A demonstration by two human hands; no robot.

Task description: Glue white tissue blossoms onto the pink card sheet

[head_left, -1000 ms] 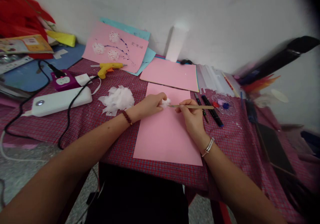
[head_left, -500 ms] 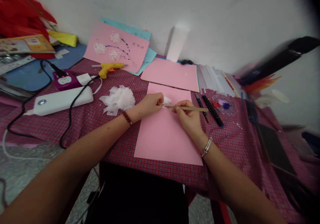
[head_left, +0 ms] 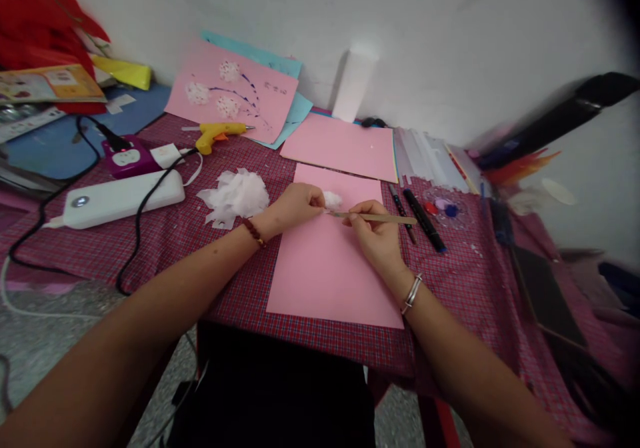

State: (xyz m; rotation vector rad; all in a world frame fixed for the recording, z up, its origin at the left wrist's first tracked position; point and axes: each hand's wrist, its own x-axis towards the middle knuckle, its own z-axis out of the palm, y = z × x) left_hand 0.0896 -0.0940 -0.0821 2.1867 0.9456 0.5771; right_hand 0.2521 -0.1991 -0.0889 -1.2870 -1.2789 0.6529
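A pink sheet of paper (head_left: 330,261) lies on the red checked tablecloth in front of me. My left hand (head_left: 295,208) is closed, pinching a small white tissue tuft (head_left: 332,200) against the sheet's upper part. My right hand (head_left: 375,231) is closed round a thin wooden brush (head_left: 385,218) held almost level, its tip touching the tuft beside my left fingers. A beaded bracelet is on my left wrist, a silver bangle on my right.
A pile of white tissue (head_left: 235,195) lies left of the sheet. Behind it are a yellow glue gun (head_left: 215,135), a white power strip (head_left: 120,198) with black cables, and a finished pink card (head_left: 230,91) against the wall. Black pens (head_left: 423,218) and a paint palette (head_left: 445,208) sit to the right.
The brush has slid a little left toward my left fingers. Both hands have stayed at the tuft, and the view dipped slightly.
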